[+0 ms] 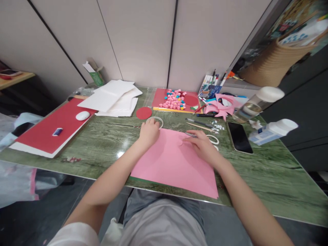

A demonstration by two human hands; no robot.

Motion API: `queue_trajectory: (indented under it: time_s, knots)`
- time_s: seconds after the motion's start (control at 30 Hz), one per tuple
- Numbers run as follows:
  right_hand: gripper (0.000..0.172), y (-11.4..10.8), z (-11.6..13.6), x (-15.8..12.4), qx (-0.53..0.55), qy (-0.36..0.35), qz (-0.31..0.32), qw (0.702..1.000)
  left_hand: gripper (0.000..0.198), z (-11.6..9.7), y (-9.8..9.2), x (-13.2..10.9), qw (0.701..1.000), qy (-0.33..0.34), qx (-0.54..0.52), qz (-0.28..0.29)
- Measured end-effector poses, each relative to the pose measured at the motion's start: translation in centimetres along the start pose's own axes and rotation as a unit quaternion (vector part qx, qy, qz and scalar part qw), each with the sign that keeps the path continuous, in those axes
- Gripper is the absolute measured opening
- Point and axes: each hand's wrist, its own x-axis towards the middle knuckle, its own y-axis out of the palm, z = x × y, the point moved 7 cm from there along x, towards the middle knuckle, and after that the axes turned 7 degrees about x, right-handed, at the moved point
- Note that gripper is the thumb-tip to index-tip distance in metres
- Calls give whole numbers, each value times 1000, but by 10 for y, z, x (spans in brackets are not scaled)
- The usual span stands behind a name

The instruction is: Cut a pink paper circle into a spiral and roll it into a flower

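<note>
My left hand [150, 131] rests at the upper left corner of a stack of pink paper [169, 164], fingers curled. Just beyond its fingertips lies a thin white ring [160, 120]; whether the hand grips it is hidden. My right hand [203, 145] lies over the paper's upper right, fingers stretched out. Its index fingertip is at a small curved pink piece or cut line [180, 142] on the sheet. A pair of scissors with white handles [213, 139] lies partly under this hand. A green edge shows below the pink sheets.
A red paper disc [144, 112] and a red sheet bearing pink and blue pieces [175, 99] lie behind. White sheets [112, 97] and a red board [51, 126] are left. On the right are a phone [240, 137], a white bottle [273, 131], a clear bottle [252, 106] and pink scraps [220, 106].
</note>
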Motion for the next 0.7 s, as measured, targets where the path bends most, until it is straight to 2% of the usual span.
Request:
queue_trajectory:
  time_s: [0.07, 0.17, 0.3, 0.4, 0.53, 0.7]
  knots:
    - [32, 9, 3, -1, -24, -1, 32, 999, 22, 1, 3, 0, 1000, -4, 28, 9]
    - [29, 17, 1, -3, -41, 7, 48, 998, 23, 2, 8, 0, 999, 4, 36, 18]
    - [27, 19, 0, -2, -30, 5, 49, 998, 24, 2, 11, 1, 999, 20, 28, 19]
    - [25, 13, 3, 0, -18, 20, 24, 999, 21, 1, 4, 2, 1000, 23, -6, -8]
    - [27, -3, 9, 2, 70, 45, -58, 995, 19, -16, -10, -3, 984, 59, -161, -41]
    - [34, -8, 6, 3, 236, 92, -111, 961, 15, -53, -16, -19, 913, 146, -382, -10]
